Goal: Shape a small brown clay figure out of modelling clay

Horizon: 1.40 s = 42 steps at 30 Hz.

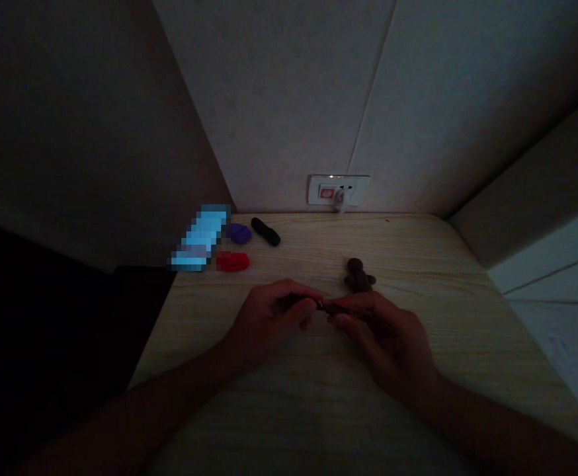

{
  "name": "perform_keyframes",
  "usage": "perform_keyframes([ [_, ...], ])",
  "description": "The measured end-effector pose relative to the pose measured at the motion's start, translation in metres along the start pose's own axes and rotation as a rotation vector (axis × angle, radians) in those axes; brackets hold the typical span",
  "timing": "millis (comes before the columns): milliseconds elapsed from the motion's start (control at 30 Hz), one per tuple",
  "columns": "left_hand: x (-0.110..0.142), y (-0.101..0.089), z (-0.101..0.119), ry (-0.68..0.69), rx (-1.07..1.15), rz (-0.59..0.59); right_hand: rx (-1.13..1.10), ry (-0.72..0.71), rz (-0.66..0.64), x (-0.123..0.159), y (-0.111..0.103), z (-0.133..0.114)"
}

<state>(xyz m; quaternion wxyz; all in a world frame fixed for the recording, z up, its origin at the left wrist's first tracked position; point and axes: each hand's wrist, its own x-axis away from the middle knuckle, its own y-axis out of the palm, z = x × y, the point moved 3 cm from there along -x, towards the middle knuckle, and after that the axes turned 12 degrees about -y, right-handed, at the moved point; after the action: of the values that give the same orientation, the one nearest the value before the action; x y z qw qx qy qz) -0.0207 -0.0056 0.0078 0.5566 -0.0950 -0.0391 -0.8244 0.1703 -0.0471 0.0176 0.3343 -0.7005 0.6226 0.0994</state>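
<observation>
Evidently, left hand (pixel 272 317) and right hand (pixel 393 334) pinch opposite ends of small brown piece (pixel 329 307), presumably for fine control. Brown figure (pixel 360 277) just beyond, handy; red lump (pixel 234 262), purple lump (pixel 240 233), black strip (pixel 266 232) apart, likely sparing workspace.

Bare left hand (pixel 269 317), bare right hand (pixel 398 337), slim fingers (pixel 368 301), uncovered wrists (pixel 227 352), bare forearms (pixel 170 400), details lost in shadow

Smooth wood-grain surface (pixel 299 410), matt, faintly mottled wall (pixel 279 99), glossy plastic socket (pixel 313 195), smooth clay-like brown figure (pixel 361 279), brown piece (pixel 329 307) too dim to judge, smooth matt black roll (pixel 266 231), creased clay-like purple lump (pixel 239 233)
</observation>
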Motion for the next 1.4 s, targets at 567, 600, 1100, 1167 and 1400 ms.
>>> perform_keyframes([
  [567, 0.010, 0.013, 0.000, -0.106, 0.081, -0.063, 0.077, -0.190, -0.103, 0.000, 0.003, -0.002],
  [600, 0.010, 0.014, -0.001, -0.117, 0.101, -0.071, 0.086, -0.195, -0.095, 0.000, 0.003, -0.003],
  [1100, 0.007, 0.017, -0.004, -0.202, 0.204, -0.116, 0.129, -0.206, -0.113, 0.000, 0.004, -0.012],
  [1167, 0.006, 0.018, -0.004, -0.219, 0.206, -0.118, 0.121, -0.227, -0.106, 0.002, 0.004, -0.013],
  [1400, 0.007, 0.016, -0.005, -0.200, -0.023, -0.027, 0.124, -0.252, -0.109, 0.004, 0.008, -0.018],
])
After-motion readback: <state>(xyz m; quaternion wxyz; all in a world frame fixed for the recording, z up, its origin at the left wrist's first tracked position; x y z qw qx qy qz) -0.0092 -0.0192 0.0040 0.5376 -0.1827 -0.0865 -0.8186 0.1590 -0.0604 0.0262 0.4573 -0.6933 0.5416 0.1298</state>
